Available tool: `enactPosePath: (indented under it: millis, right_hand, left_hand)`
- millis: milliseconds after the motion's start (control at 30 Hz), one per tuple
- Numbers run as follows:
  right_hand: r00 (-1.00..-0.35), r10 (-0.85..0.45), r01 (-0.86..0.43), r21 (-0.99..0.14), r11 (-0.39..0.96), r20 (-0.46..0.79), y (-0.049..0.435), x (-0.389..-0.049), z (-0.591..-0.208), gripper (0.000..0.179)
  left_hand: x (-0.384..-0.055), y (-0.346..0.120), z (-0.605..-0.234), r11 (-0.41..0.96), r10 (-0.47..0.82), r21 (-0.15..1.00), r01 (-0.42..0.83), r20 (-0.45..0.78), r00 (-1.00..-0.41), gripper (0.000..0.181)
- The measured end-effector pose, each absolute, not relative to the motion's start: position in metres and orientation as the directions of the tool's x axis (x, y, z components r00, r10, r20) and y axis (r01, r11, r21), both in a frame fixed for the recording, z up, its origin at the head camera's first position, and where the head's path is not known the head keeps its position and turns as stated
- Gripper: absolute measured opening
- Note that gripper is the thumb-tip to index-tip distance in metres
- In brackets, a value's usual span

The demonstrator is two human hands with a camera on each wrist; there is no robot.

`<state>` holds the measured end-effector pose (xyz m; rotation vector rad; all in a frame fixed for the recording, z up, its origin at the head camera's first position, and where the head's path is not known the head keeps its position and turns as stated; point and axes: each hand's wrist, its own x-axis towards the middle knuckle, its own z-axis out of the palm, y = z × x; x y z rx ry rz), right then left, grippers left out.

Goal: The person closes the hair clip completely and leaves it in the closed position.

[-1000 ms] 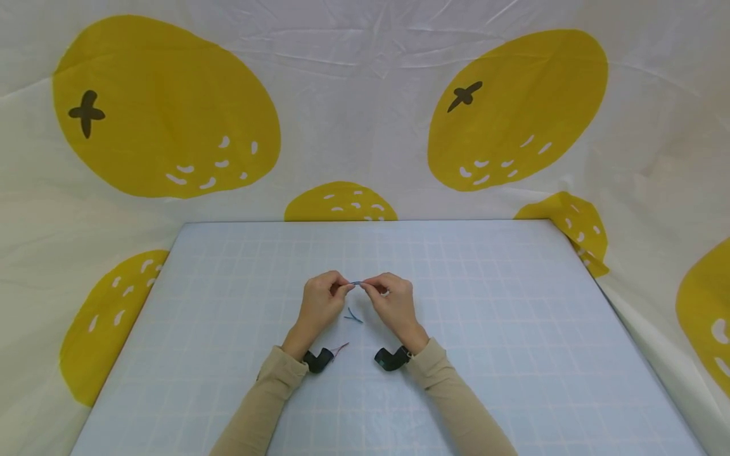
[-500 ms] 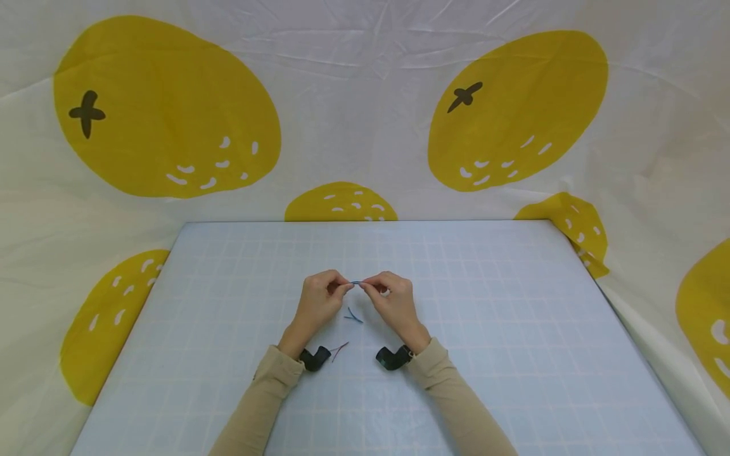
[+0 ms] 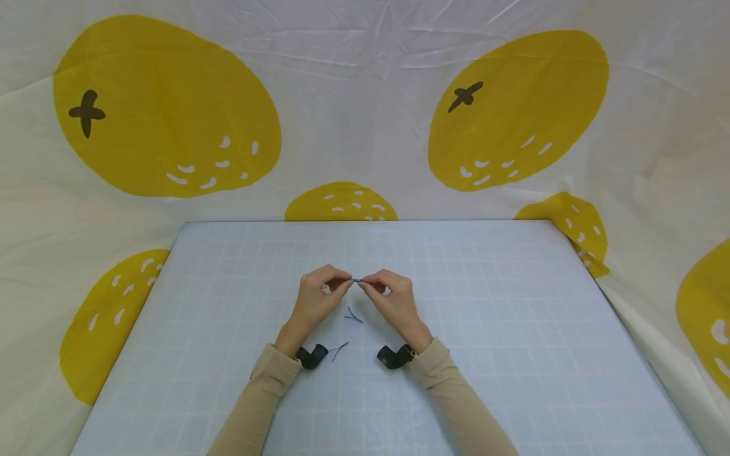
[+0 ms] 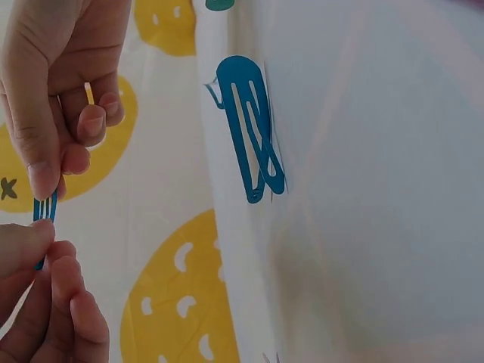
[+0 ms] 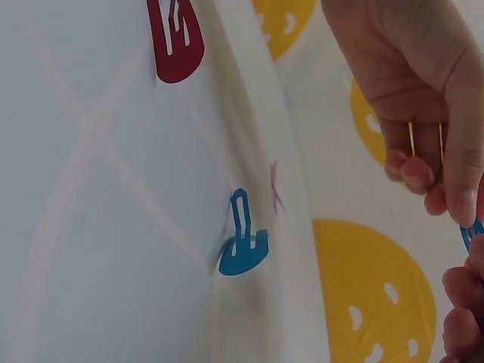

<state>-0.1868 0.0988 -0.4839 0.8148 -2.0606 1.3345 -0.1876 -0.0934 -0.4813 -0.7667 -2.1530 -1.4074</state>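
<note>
Both hands meet over the middle of the table in the head view, pinching one small blue snap hair clip (image 3: pixel 356 280). My left hand (image 3: pixel 320 292) holds its left end between thumb and fingertips. The other end is pinched by my right hand (image 3: pixel 391 297). In the left wrist view, a short slotted stretch of the same hair clip (image 4: pixel 45 206) shows between the two thumbs; the fingers hide its ends. On the table just below the hands lies a second blue hair clip (image 3: pixel 353 315), its parts sprung apart, also seen large in the left wrist view.
A red hair clip (image 3: pixel 340 351) rests on the table nearer the body, beside the black wrist camera (image 3: pixel 312 356) of my left arm. Another wrist camera (image 3: pixel 395 357) is on the right arm. A white sheet with yellow fruit prints (image 3: pixel 356 204) hangs behind the grid-patterned table (image 3: pixel 485 329).
My left hand has shifted slightly forward and left, its wrist camera uncovering more of the red hair clip. The pinched clip has risen a little in view; the clips on the table stay put.
</note>
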Motion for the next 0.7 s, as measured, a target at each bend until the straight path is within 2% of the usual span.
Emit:
enactPosePath:
  millis: [133,267,533,700]
  right_hand:
    - [-0.661,-0.198,-0.743,-0.591,0.315,0.724,0.095,-0.178,-0.466,0.014]
    - [-0.661,-0.208,-0.744,-0.596,0.302,0.721,0.092,-0.169,-0.451,0.013]
    - [-0.692,-0.205,-0.716,-0.625,0.31,0.692,0.097,-0.181,-0.478,0.013]
    - [-0.681,-0.201,-0.727,-0.618,0.3,0.704,0.094,-0.169,-0.454,0.012]
  left_hand:
    - [-0.189,-0.095,-0.482,0.291,0.219,0.662,0.69,0.656,-0.722,0.014]
    - [-0.189,-0.099,-0.481,0.284,0.251,0.678,0.679,0.63,-0.734,0.012]
    - [-0.174,-0.102,-0.45,0.298,0.246,0.7,0.649,0.601,-0.761,0.014]
    - [-0.172,-0.107,-0.443,0.306,0.216,0.725,0.616,0.578,-0.787,0.012]
